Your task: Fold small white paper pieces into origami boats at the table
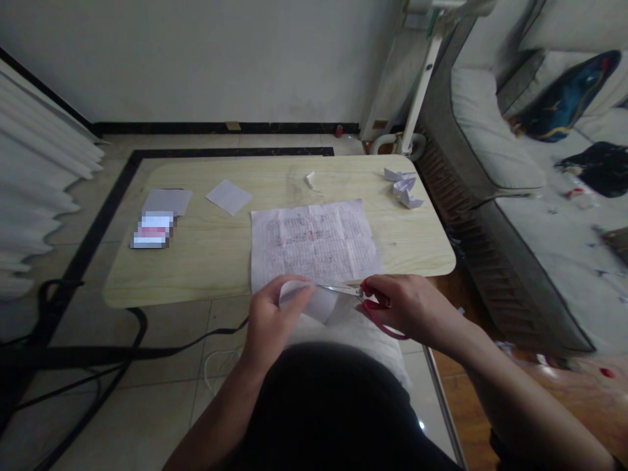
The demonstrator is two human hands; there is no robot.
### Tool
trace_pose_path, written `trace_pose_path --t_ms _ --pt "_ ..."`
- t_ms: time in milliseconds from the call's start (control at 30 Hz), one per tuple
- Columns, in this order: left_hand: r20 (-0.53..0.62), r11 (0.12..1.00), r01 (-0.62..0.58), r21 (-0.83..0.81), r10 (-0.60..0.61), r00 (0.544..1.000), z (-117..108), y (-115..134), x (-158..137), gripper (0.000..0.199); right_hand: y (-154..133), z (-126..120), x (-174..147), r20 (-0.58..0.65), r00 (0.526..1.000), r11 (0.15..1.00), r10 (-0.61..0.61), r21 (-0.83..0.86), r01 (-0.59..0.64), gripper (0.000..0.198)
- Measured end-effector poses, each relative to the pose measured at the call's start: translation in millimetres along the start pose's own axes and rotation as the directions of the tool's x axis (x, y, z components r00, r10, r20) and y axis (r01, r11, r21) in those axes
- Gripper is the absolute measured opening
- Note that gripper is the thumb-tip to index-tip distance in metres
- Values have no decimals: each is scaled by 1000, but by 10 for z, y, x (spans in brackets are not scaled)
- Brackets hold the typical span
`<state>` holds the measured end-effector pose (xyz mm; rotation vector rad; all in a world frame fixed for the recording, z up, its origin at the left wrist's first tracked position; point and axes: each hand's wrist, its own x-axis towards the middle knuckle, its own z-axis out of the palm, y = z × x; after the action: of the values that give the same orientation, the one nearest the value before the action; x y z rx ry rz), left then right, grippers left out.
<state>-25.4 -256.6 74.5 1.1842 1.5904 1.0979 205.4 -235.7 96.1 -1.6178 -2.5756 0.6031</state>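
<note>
Near the table's front edge, my left hand (275,315) pinches a small piece of white paper (316,304) between thumb and fingers. My right hand (409,304) grips a pair of red-handled scissors (380,320). The metal blades point left and lie along the paper's upper edge, close to my left thumb; whether they are cutting into it I cannot tell. Just beyond both hands a large creased sheet with printed text (316,242) lies flat on the table (196,268).
Folded paper pieces (406,188) stand at the table's back right, and a small paper scrap (310,180) lies at the back middle. On the left are a square paper (228,197), a stack of paper (169,200) and a phone (153,230). A sofa (510,157) stands at right.
</note>
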Motion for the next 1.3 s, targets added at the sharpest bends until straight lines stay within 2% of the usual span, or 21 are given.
trace_pose_path --t_ms 567,1300 --pt "21 1000 -1 18 0 1000 -8 -14 13 10 -10 -9 0 27 1000 1000 -9 6 8 16" --pt "63 996 79 39 -82 995 -21 -36 47 16 16 18 -4 30 999 1000 -10 -8 10 15"
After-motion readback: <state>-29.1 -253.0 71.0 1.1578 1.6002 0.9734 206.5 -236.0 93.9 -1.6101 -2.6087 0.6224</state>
